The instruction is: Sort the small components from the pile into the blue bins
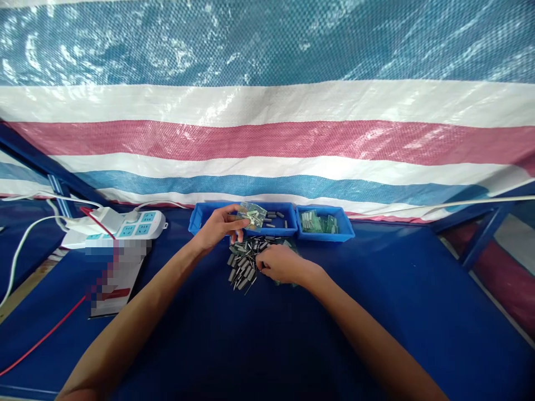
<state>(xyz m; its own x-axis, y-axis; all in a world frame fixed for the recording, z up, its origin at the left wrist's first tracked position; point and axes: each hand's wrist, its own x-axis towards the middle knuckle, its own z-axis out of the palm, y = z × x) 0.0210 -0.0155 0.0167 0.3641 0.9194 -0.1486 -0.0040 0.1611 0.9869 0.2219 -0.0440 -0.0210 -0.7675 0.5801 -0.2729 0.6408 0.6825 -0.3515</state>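
My left hand (217,225) pinches a small clear plastic bag (251,215) and holds it up over the left blue tray (196,218). My right hand (282,263) rests curled on a pile of small dark grey cylindrical parts (242,264) on the blue table cover, its fingertips closed at the pile's right edge; what they grip is too small to make out. A few loose grey parts (273,218) lie inside the left tray. The right blue tray (346,229) holds small filled greenish bags (317,221).
A white power strip (136,224) with white and red cables lies at the left, beside a white paper sheet (115,278). A striped blue, white and red tarp (267,133) hangs behind the trays. A blue metal frame (480,239) stands at the right.
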